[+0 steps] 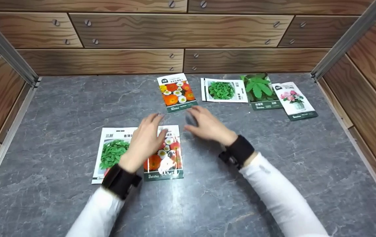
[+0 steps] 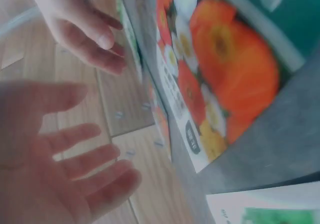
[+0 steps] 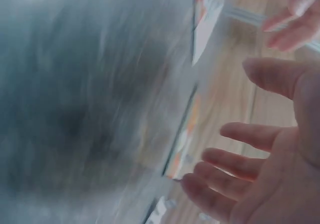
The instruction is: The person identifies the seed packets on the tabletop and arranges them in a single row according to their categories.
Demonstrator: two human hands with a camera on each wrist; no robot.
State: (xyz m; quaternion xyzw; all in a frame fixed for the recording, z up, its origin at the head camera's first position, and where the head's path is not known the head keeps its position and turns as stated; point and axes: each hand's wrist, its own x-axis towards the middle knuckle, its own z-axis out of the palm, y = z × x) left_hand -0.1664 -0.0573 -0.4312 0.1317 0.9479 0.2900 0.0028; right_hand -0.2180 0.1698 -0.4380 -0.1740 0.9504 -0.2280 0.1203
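My left hand (image 1: 147, 140) hovers with spread fingers over two seed packets lying side by side. One is a white green-leaf seed packet (image 1: 112, 154); to its right lies an orange-flower seed packet (image 1: 155, 163), partly covered by the hand in the head view. The left wrist view shows the same orange flowers (image 2: 235, 63) close by, beside an empty left palm (image 2: 65, 159). My right hand (image 1: 209, 125), slightly blurred, is raised with fingers apart and holds nothing. Its fingertips are nearest the lower edge of a second orange-flower seed packet (image 1: 178, 93) farther back.
Along the back right lie a sideways white green-leaf packet (image 1: 221, 90), a dark green leaf packet (image 1: 260, 90) and a pink-flower packet (image 1: 293, 100). They rest on a grey marbled tabletop (image 1: 59, 108). Wood-patterned panels (image 1: 174, 31) and metal frame rails (image 1: 7, 42) enclose it.
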